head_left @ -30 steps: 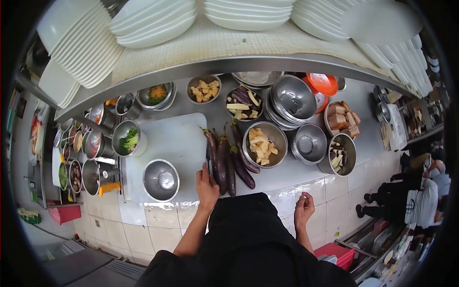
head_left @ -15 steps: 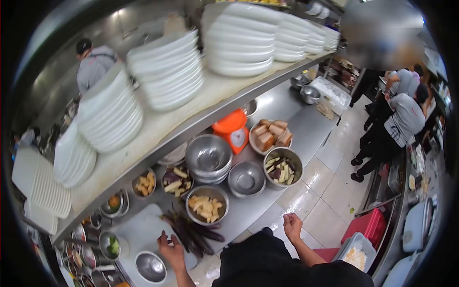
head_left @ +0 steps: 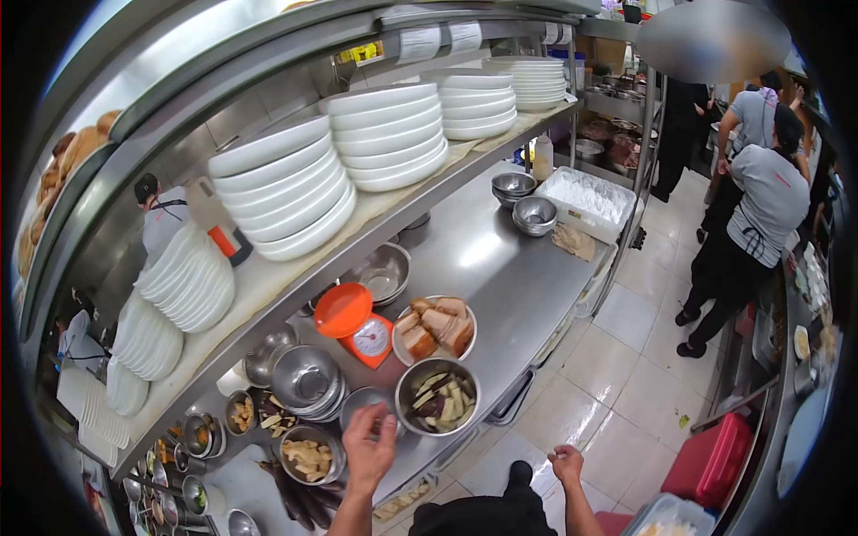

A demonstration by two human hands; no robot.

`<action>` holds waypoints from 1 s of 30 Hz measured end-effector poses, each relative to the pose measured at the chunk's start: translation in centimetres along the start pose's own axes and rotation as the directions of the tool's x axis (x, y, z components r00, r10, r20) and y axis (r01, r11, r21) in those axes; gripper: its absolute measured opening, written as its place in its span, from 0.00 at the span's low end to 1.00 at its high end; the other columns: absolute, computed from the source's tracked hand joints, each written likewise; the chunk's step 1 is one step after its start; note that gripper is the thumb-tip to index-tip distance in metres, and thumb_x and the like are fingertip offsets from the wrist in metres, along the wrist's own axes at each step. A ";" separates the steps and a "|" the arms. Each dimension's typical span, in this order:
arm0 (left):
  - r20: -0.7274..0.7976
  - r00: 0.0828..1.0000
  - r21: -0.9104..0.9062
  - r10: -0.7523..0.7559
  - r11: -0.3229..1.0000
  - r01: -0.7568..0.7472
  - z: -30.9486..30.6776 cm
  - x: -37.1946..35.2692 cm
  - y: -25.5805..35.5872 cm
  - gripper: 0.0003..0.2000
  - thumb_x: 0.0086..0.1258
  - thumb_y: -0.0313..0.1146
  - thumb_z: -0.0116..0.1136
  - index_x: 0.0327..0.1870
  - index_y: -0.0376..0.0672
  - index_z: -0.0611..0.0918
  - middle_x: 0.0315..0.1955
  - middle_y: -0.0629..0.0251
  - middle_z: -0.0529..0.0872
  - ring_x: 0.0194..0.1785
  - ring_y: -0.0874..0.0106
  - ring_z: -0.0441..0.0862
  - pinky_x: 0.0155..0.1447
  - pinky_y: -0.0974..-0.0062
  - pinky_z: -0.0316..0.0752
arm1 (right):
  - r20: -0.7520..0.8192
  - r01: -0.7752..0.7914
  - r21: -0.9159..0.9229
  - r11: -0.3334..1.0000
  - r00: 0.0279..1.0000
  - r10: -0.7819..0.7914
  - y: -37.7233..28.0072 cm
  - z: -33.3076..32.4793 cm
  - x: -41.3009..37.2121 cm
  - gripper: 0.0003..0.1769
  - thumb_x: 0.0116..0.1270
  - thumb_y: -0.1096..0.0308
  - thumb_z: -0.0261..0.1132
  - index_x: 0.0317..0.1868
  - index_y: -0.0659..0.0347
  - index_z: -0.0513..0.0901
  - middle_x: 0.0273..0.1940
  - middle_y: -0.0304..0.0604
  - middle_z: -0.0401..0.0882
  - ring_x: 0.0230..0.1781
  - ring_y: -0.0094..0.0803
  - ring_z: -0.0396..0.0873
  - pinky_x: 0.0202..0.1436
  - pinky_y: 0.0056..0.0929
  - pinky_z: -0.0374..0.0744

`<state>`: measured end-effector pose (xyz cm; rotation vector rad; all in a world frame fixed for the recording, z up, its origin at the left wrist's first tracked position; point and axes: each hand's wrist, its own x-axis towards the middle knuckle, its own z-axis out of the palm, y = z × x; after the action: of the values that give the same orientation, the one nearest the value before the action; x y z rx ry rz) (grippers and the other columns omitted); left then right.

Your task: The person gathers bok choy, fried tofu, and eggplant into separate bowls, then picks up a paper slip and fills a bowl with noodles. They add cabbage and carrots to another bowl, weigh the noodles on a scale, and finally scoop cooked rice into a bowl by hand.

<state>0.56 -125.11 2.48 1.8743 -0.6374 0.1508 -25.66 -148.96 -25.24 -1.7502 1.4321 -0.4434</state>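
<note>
The left hand (head_left: 371, 438) comes across the counter (head_left: 496, 286), and its grip is loose: fingers bent, a narrow gap to the thumb, nothing seen in it. It's right over the small steel bowl (head_left: 356, 404) near the counter's front edge, partly hiding it; whether skin meets metal, I can't tell. Just to the right, by that same edge, sits the steel pot (head_left: 433, 433) of cut eggplant. The right hand (head_left: 566, 463) is out past the front edge, above the floor tiles (head_left: 527, 433), fingers curled in; whether they close on the thumb is too small to make out, and I see no object there.

And look at the change: half a second back that left hand was over the white board (head_left: 246, 487) beside the whole eggplants (head_left: 299, 500); now it's past them and past the bowl of pale yellow chunks (head_left: 336, 447). The view has swung toward the counter's far right end, bringing the white tub (head_left: 585, 201) fuller into sight. Behind the pot, the bowl of meat blocks (head_left: 472, 335) sits beside the orange scale (head_left: 344, 311). The right hand is still off the counter.
</note>
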 end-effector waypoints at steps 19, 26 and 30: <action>0.150 0.977 0.239 -0.148 0.965 0.110 9.4 2.1 1.3 0.08 0.59 0.25 0.59 0.37 0.33 0.82 0.31 0.57 0.83 0.30 0.72 0.83 0.33 0.78 0.76 | -0.062 -0.050 0.114 0.992 0.996 0.058 -0.5 -4.1 12.9 0.08 0.46 0.69 0.72 0.21 0.64 0.82 0.21 0.43 0.82 0.23 0.28 0.80 0.33 0.28 0.77; 0.128 0.985 -0.024 -0.115 0.993 0.119 12.2 6.6 1.0 0.08 0.62 0.26 0.59 0.38 0.32 0.82 0.31 0.61 0.83 0.30 0.76 0.81 0.35 0.81 0.75 | -0.178 0.142 0.320 0.937 0.980 -0.088 -13.0 -2.7 18.1 0.11 0.50 0.67 0.71 0.32 0.63 0.80 0.25 0.37 0.79 0.24 0.23 0.74 0.30 0.24 0.74; 0.174 0.974 -0.189 -0.145 0.966 0.177 16.2 9.1 1.1 0.08 0.63 0.26 0.58 0.40 0.33 0.82 0.32 0.61 0.83 0.32 0.78 0.79 0.37 0.81 0.74 | -0.315 0.411 0.290 0.864 0.894 -0.319 -23.1 -6.8 24.4 0.14 0.52 0.65 0.70 0.38 0.62 0.81 0.31 0.43 0.80 0.31 0.26 0.77 0.34 0.26 0.75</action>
<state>4.57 -143.13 0.59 1.7415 -0.5816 -0.1664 -8.39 -173.63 -8.77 -1.7102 1.0912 -1.1011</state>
